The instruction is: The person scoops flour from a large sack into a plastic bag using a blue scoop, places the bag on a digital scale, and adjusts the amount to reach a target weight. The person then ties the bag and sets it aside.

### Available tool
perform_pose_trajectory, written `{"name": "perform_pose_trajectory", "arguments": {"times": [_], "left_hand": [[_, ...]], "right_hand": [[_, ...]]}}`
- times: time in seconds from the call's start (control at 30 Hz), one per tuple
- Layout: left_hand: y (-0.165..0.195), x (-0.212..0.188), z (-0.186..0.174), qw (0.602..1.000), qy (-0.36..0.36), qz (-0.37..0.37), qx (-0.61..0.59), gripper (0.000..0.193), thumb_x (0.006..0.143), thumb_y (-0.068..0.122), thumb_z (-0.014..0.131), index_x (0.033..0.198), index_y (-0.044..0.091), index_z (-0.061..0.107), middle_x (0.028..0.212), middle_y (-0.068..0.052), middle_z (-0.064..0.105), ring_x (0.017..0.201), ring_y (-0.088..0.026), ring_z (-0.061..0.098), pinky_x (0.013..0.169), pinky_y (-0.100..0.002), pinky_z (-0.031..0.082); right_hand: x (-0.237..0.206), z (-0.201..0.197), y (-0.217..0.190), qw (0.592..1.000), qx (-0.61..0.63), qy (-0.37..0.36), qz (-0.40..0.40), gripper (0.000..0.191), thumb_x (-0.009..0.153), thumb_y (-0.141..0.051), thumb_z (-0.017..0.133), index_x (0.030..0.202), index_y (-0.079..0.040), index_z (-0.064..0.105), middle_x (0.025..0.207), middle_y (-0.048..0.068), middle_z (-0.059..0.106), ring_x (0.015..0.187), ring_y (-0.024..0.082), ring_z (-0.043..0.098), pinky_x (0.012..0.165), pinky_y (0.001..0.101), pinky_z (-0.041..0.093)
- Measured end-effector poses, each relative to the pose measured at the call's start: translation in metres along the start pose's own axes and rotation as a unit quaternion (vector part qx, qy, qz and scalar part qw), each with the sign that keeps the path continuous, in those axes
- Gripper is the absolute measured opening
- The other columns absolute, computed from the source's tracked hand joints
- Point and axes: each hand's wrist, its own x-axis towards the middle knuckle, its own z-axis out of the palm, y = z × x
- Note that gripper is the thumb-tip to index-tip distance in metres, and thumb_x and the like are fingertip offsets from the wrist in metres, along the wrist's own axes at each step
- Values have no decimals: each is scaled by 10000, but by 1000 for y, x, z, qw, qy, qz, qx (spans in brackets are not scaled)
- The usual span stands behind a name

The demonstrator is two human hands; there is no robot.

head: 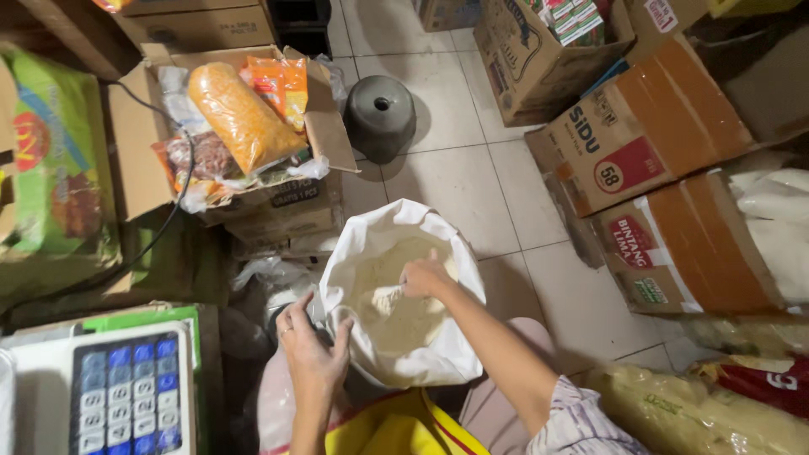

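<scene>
White sack [396, 354] of pale cream grain [396, 316]; beside it, blue-and-white-keyed scale [126, 392], brown carton [147, 126] of orange packets [240, 114]; beyond, dark grey round lid [379, 114]; below, striped lilac sleeve [581, 421].

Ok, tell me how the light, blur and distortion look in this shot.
Head view: warm, dim indoor light; the white sack is the brightest area, its inside nearly washed out. The right hand in the sack looks slightly soft; the left hand at its rim is sharper. Wide-angle distortion bends the boxes and floor tiles outward. Corners fall darker.
</scene>
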Motion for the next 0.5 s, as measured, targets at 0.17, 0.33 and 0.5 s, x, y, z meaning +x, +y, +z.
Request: {"name": "perform_pose_trajectory", "arguments": {"times": [0.17, 0.33, 0.5], "left_hand": [[3, -27, -31, 999, 34, 18, -19, 714, 715, 204, 844, 1340, 38, 540, 1261, -252, 531, 1168, -407, 530, 1000, -455, 446], [18, -49, -58, 999, 36, 32, -20, 655, 730, 195, 840, 1297, 22, 561, 1234, -224, 582, 1145, -395, 560, 985, -451, 453], [37, -68, -75, 998, 23, 47, -34, 595, 755, 193, 817, 1277, 31, 583, 1184, -207, 624, 1110, -393, 580, 971, -459, 455]], "right_hand": [[-54, -44, -1, 1000, 7, -20, 15, 218, 823, -326, 632, 817, -181, 796, 858, 94, 783, 854, 317, 736, 974, 608, 451], [-86, -65, -2, 1000, 15, 2, 23, 238, 808, -384, 667, 866, -207, 817, 927, 58, 795, 905, 263, 731, 1014, 634, 350], [-105, -81, 8, 999, 23, 23, 40, 263, 777, -406, 690, 979, -312, 830, 1022, 35, 785, 1021, 241, 710, 1071, 621, 315]]}}
